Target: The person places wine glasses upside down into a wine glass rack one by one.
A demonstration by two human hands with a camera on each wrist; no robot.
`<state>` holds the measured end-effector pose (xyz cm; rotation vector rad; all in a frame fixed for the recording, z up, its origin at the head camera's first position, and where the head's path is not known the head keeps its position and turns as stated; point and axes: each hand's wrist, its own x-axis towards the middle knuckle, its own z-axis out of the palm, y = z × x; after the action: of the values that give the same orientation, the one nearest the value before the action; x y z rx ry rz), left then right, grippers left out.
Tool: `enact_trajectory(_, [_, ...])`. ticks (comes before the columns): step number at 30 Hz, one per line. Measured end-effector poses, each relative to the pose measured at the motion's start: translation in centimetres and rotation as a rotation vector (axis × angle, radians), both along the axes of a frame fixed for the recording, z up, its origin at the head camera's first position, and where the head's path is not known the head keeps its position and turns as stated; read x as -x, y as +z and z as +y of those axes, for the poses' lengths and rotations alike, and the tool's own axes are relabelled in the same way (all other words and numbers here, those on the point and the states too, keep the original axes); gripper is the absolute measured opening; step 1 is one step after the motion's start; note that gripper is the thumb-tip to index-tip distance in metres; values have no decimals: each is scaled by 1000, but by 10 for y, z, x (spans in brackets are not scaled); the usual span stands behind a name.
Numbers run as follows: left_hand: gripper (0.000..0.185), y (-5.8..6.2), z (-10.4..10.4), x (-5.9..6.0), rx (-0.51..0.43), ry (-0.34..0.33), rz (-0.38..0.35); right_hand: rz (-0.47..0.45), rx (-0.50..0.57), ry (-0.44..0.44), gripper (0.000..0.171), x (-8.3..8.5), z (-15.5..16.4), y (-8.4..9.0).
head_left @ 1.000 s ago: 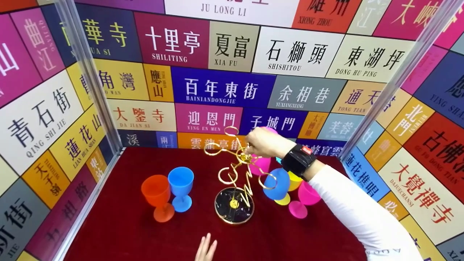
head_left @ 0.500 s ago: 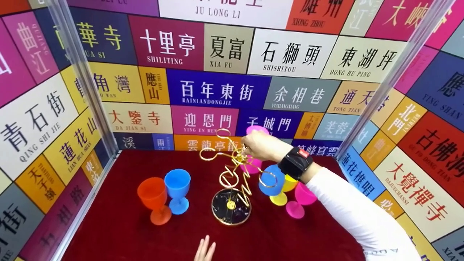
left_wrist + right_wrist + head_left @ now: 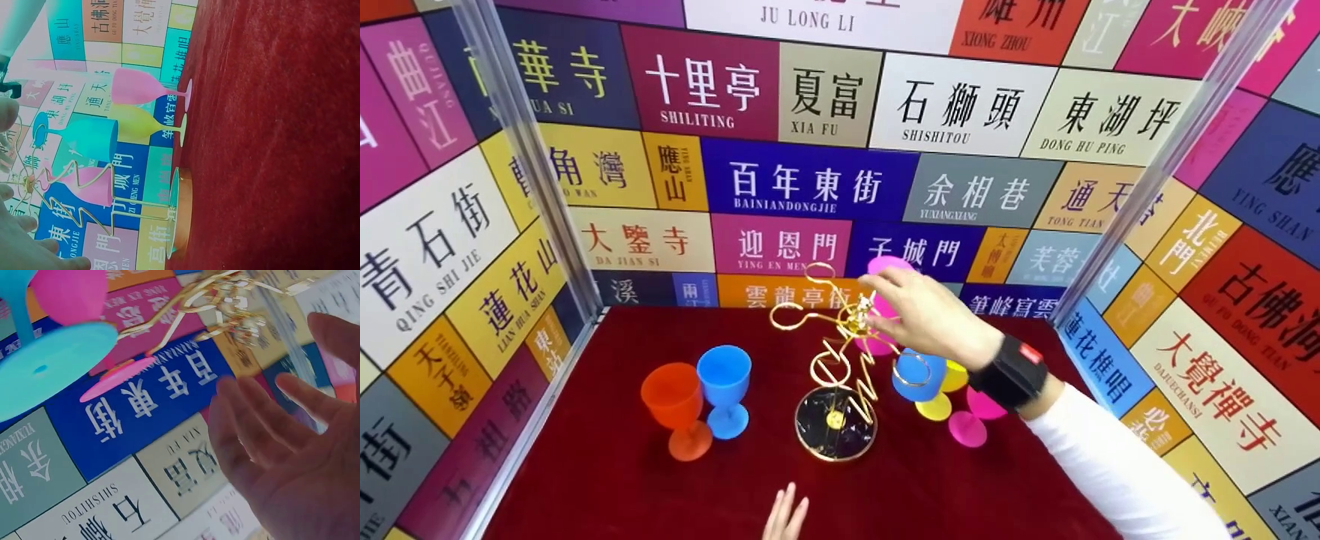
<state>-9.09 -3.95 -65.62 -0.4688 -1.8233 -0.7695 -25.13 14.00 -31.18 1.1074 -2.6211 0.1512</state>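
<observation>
A gold wire goblet rack (image 3: pixel 865 390) with ring arms and a round black base stands mid-table. My right hand (image 3: pixel 930 311) is beside its top ornament, fingers spread and loosely bent; the right wrist view shows a gap between the hand (image 3: pixel 298 455) and the gold ornament (image 3: pixel 236 312). A blue goblet (image 3: pixel 93 138) and a pink goblet (image 3: pixel 90 185) hang upside down from the rack. Low at the front, my left hand (image 3: pixel 785 517) shows only straight fingers, touching nothing visible; the rest is out of frame.
An orange goblet (image 3: pixel 672 397) and a blue goblet (image 3: pixel 724 375) stand upright left of the rack. To its right stand a yellow goblet (image 3: pixel 135 122) and another pink goblet (image 3: pixel 135 87). Printed panels (image 3: pixel 810 180) wall in the red cloth-covered table (image 3: pixel 607 465).
My right hand has let go of the rack's top; its curled fingers have spread and the wrist has drawn back to the right. The left hand stays nearly still.
</observation>
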Motion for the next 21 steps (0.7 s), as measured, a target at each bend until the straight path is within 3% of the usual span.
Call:
enact_trajectory(3, [50,9,1,-1,6,-14,3,86,133,54,56,-12,10,1])
enact_trajectory(5, [51,4,0,2,21,-19,11,114,230,61,59,-22,17,0])
enact_trajectory(8, [53,-22,0,9,37,-32,-19,128,375,62,63,-39,26,-5])
enact_trajectory(15, [53,-105,0,30,78,-44,-18,187,685,175,73,-77,45,-42])
enact_trajectory(17, [52,-121,0,35,91,-34,-9,209,755,217,74,-86,47,-56])
enact_trajectory(21, [54,-138,1,41,86,-44,-4,235,857,259,73,-105,47,-80])
